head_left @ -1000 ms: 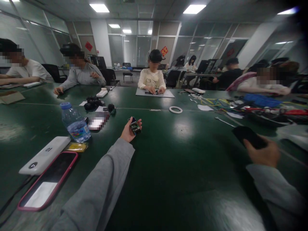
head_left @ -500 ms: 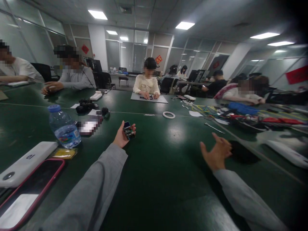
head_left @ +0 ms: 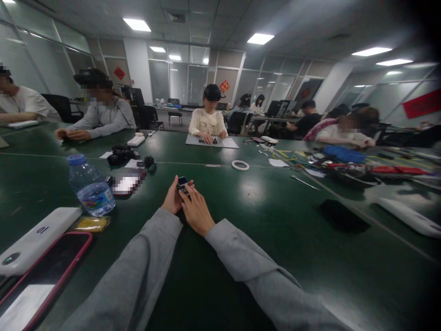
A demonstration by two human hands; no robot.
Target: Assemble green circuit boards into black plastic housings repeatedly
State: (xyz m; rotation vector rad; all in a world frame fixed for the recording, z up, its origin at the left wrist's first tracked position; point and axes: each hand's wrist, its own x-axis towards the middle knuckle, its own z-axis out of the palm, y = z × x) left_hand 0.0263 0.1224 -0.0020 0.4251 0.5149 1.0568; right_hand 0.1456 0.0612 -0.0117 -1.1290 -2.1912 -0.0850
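Observation:
A small circuit board with a little dark screen (head_left: 183, 180) sits in my left hand (head_left: 169, 198), above the middle of the green table. My left fingers and thumb are closed around its sides. My right hand (head_left: 198, 212) reaches in from the right and lies over the board's lower part, fingertips touching it. Those right fingers are stretched out, and its thumb is hidden. Under both hands most of the board is covered; the screen end still shows.
Left of my arms stand a water bottle (head_left: 91, 186), a white power bank (head_left: 41, 236) and a red-edged phone (head_left: 44, 276). To the right lie a white ring (head_left: 240, 165), a wrench (head_left: 305, 182), a black flat piece (head_left: 344, 216) and tangled cables (head_left: 344, 161). Several people sit around.
My right hand has come left from beside the black flat piece to the circuit board, and its fingers now touch it. My left hand keeps holding the board in nearly the same spot.

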